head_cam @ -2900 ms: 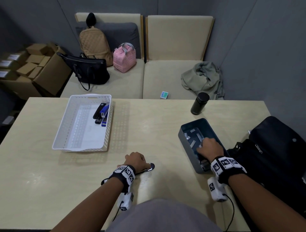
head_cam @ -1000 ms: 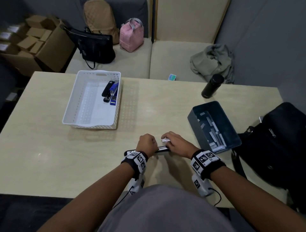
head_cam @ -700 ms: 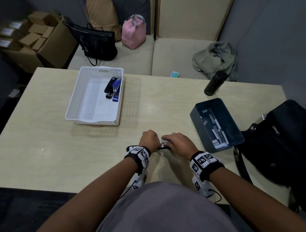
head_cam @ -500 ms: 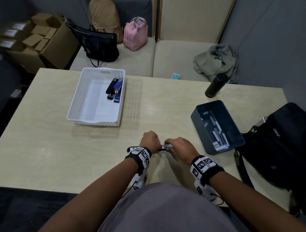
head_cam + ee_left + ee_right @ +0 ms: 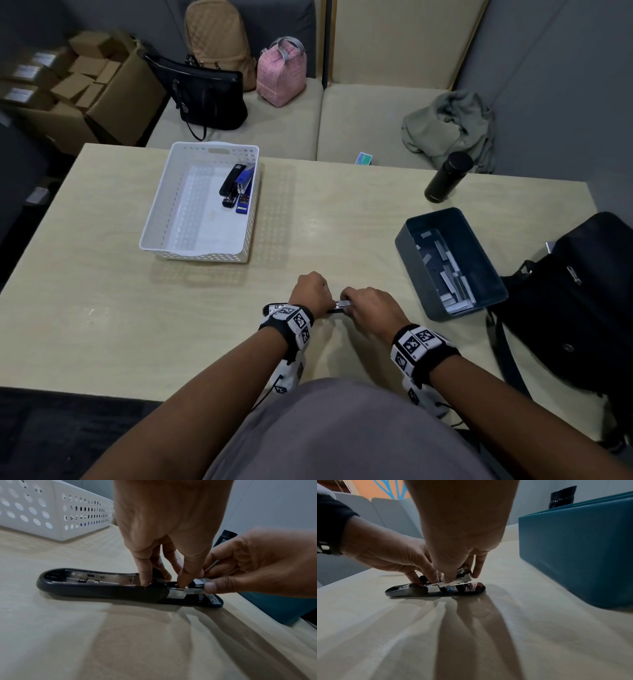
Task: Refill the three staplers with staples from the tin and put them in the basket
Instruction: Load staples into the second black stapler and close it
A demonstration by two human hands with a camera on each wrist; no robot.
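A black stapler lies opened flat on the table near the front edge, its lid folded back to the left. My left hand holds it down, fingertips at the hinge and in the metal channel. My right hand pinches a strip of staples over the channel's right end. The blue-grey tin with several loose staple strips stands to the right. A black stapler and a blue stapler lie in the white basket.
A black bottle stands behind the tin. A black bag lies on the table's right edge, close to the tin. Bags, a grey cloth and cardboard boxes sit on the bench and floor beyond the table.
My right hand left the tin and came to the stapler with a staple strip. Over the last second it has lowered the strip against the channel; the left hand stayed on the stapler.
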